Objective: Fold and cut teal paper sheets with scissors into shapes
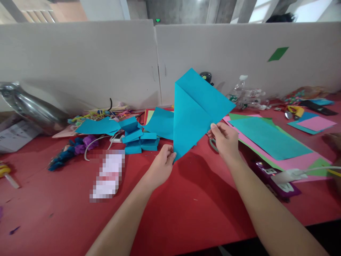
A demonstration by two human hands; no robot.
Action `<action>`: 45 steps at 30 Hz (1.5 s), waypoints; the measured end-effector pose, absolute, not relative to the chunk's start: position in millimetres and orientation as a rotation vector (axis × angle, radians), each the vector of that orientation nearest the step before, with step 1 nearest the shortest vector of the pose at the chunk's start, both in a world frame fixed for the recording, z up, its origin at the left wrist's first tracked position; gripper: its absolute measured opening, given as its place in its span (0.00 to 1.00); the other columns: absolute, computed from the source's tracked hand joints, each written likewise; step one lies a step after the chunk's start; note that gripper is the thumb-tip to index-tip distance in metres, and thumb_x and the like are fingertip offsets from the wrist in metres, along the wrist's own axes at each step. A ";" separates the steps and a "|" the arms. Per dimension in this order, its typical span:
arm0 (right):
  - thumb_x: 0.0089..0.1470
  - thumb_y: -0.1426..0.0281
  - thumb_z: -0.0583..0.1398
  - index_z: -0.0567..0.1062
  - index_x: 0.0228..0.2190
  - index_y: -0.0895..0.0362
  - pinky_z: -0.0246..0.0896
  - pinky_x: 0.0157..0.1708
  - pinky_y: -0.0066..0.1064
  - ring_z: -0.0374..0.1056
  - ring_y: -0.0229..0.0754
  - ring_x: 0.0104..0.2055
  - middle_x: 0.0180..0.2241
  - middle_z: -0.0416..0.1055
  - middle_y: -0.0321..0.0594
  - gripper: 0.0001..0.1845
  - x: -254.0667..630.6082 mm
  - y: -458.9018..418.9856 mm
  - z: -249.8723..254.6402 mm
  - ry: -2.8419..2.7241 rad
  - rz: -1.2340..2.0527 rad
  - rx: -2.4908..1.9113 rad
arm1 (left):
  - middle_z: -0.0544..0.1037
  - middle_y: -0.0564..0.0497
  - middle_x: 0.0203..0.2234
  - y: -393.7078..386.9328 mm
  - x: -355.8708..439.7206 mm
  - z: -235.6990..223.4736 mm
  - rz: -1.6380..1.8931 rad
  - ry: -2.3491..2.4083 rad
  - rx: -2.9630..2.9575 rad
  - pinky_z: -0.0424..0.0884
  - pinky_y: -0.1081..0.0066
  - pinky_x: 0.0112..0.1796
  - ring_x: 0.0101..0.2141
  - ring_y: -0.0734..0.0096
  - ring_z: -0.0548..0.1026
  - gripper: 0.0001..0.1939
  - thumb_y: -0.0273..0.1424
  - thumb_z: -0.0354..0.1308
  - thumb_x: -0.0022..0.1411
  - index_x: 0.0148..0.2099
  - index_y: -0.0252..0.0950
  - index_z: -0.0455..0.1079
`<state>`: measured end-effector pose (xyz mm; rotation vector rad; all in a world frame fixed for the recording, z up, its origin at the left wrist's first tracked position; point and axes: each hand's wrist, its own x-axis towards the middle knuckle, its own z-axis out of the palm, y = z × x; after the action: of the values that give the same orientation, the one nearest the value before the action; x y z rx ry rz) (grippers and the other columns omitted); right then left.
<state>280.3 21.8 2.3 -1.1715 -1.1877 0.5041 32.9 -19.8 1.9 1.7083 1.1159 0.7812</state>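
A sheet of blue paper (195, 113) with a diagonal fold line is held up above the red table (191, 213). My left hand (165, 161) pinches its lower left corner. With thumb and fingers, my right hand (223, 138) grips the lower right edge. Behind my left hand stand several folded blue paper pieces (133, 135), and another blue sheet (161, 122) lies partly hidden behind the raised paper. A pair of scissors (213, 145) shows in part beside my right hand.
Stacked coloured paper (271, 137) and a purple power strip (277, 181) lie at right. Plastic bottles (241, 89) are near the white partition (106, 64). A metal jug (34, 108) and purple-blue crepe flowers (74, 149) are at left.
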 end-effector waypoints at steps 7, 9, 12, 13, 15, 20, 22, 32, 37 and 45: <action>0.58 0.59 0.63 0.74 0.23 0.54 0.63 0.26 0.33 0.67 0.39 0.24 0.22 0.71 0.36 0.16 284.8 22.7 2.8 -1.154 0.502 -1.162 | 0.62 0.55 0.28 -23.2 30.3 3.6 0.603 1.069 1.706 0.58 0.69 0.29 0.28 0.72 0.61 0.12 0.37 0.45 0.72 0.35 0.40 0.55; 0.58 0.59 0.63 0.74 0.23 0.54 0.63 0.26 0.32 0.67 0.39 0.24 0.22 0.71 0.36 0.16 284.1 22.0 4.2 -1.154 0.496 -1.163 | 0.64 0.55 0.26 -22.1 29.8 2.9 0.592 1.111 1.706 0.58 0.70 0.28 0.27 0.72 0.62 0.15 0.38 0.44 0.73 0.32 0.39 0.55; 0.58 0.59 0.63 0.74 0.23 0.54 0.63 0.26 0.33 0.67 0.39 0.24 0.22 0.71 0.36 0.17 283.2 21.3 5.3 -1.164 0.478 -1.176 | 0.64 0.56 0.24 -20.7 29.7 2.4 0.633 1.109 1.660 0.58 0.70 0.27 0.25 0.73 0.64 0.16 0.39 0.45 0.72 0.31 0.39 0.55; 0.58 0.59 0.63 0.74 0.23 0.54 0.63 0.26 0.33 0.67 0.39 0.24 0.22 0.71 0.36 0.16 283.1 21.3 5.3 -1.169 0.475 -1.179 | 0.64 0.56 0.23 -20.8 29.8 3.1 0.637 1.100 1.648 0.59 0.71 0.27 0.25 0.73 0.65 0.15 0.38 0.47 0.71 0.31 0.39 0.55; 0.58 0.60 0.63 0.74 0.23 0.54 0.63 0.27 0.33 0.67 0.39 0.24 0.22 0.71 0.36 0.16 283.9 21.9 5.1 -1.172 0.479 -1.178 | 0.66 0.56 0.24 -22.0 29.8 6.5 0.613 1.075 1.631 0.60 0.71 0.26 0.24 0.73 0.68 0.13 0.38 0.50 0.70 0.32 0.39 0.57; 0.59 0.61 0.63 0.74 0.22 0.55 0.62 0.28 0.33 0.67 0.39 0.24 0.22 0.70 0.35 0.16 288.7 23.6 3.9 -1.206 0.570 -1.152 | 0.73 0.53 0.28 -25.1 28.9 21.1 0.593 0.966 1.602 0.68 0.70 0.31 0.29 0.69 0.75 0.12 0.40 0.57 0.66 0.36 0.37 0.66; 0.60 0.61 0.62 0.73 0.22 0.55 0.62 0.29 0.32 0.67 0.39 0.25 0.22 0.71 0.36 0.17 288.8 22.6 4.3 -1.279 0.626 -1.150 | 0.74 0.52 0.31 -23.1 28.1 23.6 0.704 0.960 1.595 0.70 0.70 0.35 0.34 0.68 0.75 0.13 0.42 0.59 0.65 0.37 0.37 0.69; 0.62 0.56 0.60 0.73 0.23 0.55 0.63 0.30 0.33 0.68 0.39 0.26 0.23 0.72 0.37 0.21 272.2 9.8 12.1 -1.599 0.762 -1.154 | 0.70 0.54 0.20 -10.8 20.7 15.9 1.049 1.110 1.336 0.72 0.68 0.29 0.24 0.70 0.71 0.20 0.45 0.63 0.61 0.26 0.36 0.65; 0.62 0.54 0.59 0.73 0.23 0.55 0.63 0.30 0.33 0.68 0.40 0.26 0.23 0.72 0.37 0.21 272.7 9.7 12.1 -1.634 0.776 -1.148 | 0.78 0.49 0.27 -12.0 18.5 19.7 1.037 1.036 1.211 0.76 0.64 0.34 0.30 0.63 0.77 0.18 0.46 0.64 0.59 0.32 0.35 0.73; 0.63 0.57 0.59 0.73 0.23 0.56 0.62 0.31 0.34 0.68 0.40 0.27 0.23 0.72 0.37 0.20 267.9 6.9 13.3 -1.708 0.820 -1.114 | 0.76 0.51 0.26 -7.8 14.1 21.5 1.204 1.146 1.195 0.75 0.68 0.33 0.29 0.67 0.74 0.17 0.45 0.65 0.59 0.33 0.35 0.72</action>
<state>267.9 6.9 13.3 -1.1145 -1.7077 0.8203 14.1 -7.8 21.5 1.1951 1.1458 1.2035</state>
